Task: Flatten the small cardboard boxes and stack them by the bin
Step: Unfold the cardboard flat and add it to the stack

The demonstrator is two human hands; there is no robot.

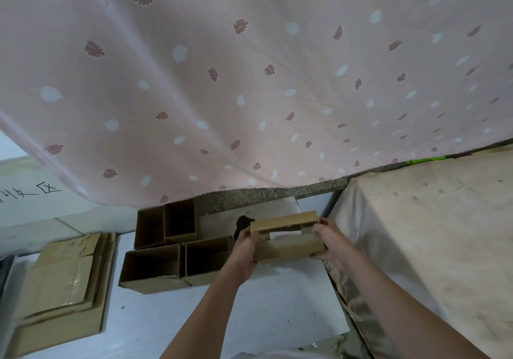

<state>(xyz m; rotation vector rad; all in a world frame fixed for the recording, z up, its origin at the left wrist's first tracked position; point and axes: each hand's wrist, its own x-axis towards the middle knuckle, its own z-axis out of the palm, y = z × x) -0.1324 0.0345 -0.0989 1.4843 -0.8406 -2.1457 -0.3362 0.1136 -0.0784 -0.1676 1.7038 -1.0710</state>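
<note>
Four open brown cardboard boxes (pixel 177 247) stand unflattened on the pale surface (pixel 166 317), touching one another below the pink leaf-print curtain (pixel 249 81). A fifth small brown cardboard box (pixel 287 238) is held just above them: the left hand (pixel 245 243) grips its left end and the right hand (pixel 330 238) its right end, fingers curled round it. At far left lies a pile of flattened brown cardboard (pixel 63 289). I judge the job under halfway; no bin is visible.
</note>
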